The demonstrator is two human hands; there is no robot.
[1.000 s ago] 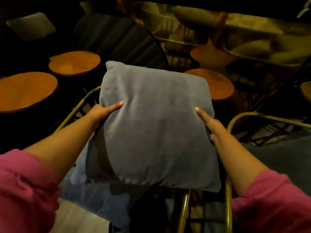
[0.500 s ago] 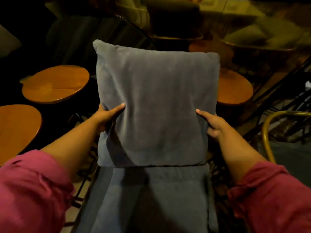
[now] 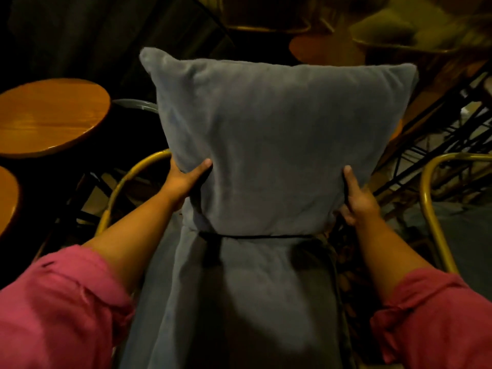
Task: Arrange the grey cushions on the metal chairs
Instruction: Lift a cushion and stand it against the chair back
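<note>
A square grey cushion (image 3: 271, 139) stands upright in the middle of the view, its lower edge resting on a long grey seat cushion (image 3: 239, 302). That seat cushion lies on a chair with a gold metal frame (image 3: 125, 179). My left hand (image 3: 186, 179) grips the upright cushion's lower left side, thumb on the front. On its lower right side my right hand (image 3: 356, 198) does the same. The chair's back is hidden behind the cushion.
Round wooden tabletops stand at the left (image 3: 50, 115), the lower left edge (image 3: 8, 198) and the back right (image 3: 319, 49). A second gold-framed chair (image 3: 431, 198) with a grey cushion is at the right. Dark metal frames and more cushions lie beyond.
The cushion went from held tilted in the air to upright on the seat cushion. My hands slid lower along its sides, and the view closed in on the chair.
</note>
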